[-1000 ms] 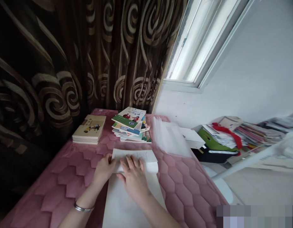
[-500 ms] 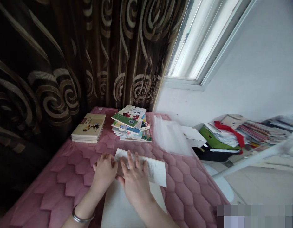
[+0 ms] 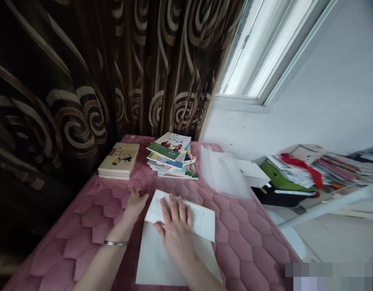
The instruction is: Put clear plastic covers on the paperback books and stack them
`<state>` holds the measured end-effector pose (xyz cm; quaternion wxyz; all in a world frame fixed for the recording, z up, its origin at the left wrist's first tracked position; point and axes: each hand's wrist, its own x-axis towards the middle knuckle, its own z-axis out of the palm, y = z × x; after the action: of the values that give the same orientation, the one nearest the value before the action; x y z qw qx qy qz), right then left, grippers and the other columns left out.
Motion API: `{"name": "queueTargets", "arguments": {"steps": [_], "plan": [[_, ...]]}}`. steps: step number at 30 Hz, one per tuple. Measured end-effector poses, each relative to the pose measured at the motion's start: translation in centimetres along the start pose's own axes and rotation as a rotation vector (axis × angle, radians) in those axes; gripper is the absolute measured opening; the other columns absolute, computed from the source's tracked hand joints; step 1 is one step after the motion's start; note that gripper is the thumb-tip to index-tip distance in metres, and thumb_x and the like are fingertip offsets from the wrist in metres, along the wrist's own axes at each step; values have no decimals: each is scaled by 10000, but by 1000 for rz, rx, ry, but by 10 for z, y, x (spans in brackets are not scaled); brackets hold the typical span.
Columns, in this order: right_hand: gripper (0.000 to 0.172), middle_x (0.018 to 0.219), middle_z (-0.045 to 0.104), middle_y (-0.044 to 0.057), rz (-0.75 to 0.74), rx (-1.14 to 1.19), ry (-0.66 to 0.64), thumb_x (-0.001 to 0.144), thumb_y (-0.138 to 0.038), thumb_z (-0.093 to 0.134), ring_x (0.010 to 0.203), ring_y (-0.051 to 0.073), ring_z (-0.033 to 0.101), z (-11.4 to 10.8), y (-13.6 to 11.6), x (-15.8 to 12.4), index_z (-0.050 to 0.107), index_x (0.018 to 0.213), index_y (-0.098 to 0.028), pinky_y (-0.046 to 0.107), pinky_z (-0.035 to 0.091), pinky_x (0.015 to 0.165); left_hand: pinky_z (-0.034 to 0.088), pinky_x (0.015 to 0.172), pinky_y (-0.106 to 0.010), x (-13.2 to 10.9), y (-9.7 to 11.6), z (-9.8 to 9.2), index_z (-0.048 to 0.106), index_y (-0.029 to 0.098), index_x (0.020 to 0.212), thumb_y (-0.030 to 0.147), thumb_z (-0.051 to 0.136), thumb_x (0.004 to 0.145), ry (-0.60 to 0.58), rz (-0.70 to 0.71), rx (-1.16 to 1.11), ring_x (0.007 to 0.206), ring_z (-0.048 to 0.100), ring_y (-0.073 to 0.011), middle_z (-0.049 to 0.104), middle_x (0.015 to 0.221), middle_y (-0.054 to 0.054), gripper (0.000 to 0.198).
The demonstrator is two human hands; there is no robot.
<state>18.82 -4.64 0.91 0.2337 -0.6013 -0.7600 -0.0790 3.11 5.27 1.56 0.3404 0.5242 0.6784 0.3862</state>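
An open book [image 3: 202, 226] lies on the pink quilted cover, a printed page at its upper part and a blank pale page [image 3: 156, 262] nearer me. My right hand [image 3: 178, 226] rests flat on it, fingers stretched over the printed page and the thumb spread towards the left. Just left of the book, my left hand [image 3: 137, 202] hovers or rests by the quilted cover, apart from the pages. Its fingers are curled in, with nothing visible in them. A metal bracelet [image 3: 115, 243] is on the left wrist.
Behind the hands stand a stack of beige books [image 3: 119, 161] and a messier pile of colourful booklets [image 3: 171, 155]. Clear plastic sheets [image 3: 223, 171] lie to their right, beside a white box [image 3: 253, 173]. Papers and a green-black container [image 3: 277, 176] sit beyond the quilted edge.
My left hand has drawn away from the book's left edge, leaving a gap. The right hand stays flat on the page. The whole view has shifted slightly.
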Motion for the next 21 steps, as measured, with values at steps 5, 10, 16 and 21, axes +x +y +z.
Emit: {"name": "queueTargets", "arguments": {"steps": [5,10,16,21], "plan": [[624,1528,289,69,-30,-7,17,891,-388,519,1371,361,279,1,0,-2,298,1465,-281,574,231,1063,517,615,-312,-5,12,8,561,178,723,307,554,659,-176,-90,-279,724,681,-232,703,738,-75,144],[596,1531,281,51,-48,-8,-7,903,-368,505,1364,341,305,-1,0,-3,301,1459,-306,559,260,1059,530,641,-317,-19,23,8,629,150,878,365,602,627,-241,-93,-476,722,683,-221,726,804,-70,332],[556,1522,303,58,-77,-4,-37,915,-402,490,1352,338,329,-1,0,-4,335,1442,-320,557,288,1043,505,851,-354,-33,21,3,671,167,1006,425,624,679,-140,8,-532,1025,638,-263,727,1003,-79,419],[581,1540,260,36,-87,-6,-55,906,-382,512,1367,333,302,0,0,-4,315,1449,-326,552,279,1056,507,862,-376,-41,14,3,574,166,1222,363,701,664,-276,2,-677,984,658,-266,728,1021,-88,605]]}}
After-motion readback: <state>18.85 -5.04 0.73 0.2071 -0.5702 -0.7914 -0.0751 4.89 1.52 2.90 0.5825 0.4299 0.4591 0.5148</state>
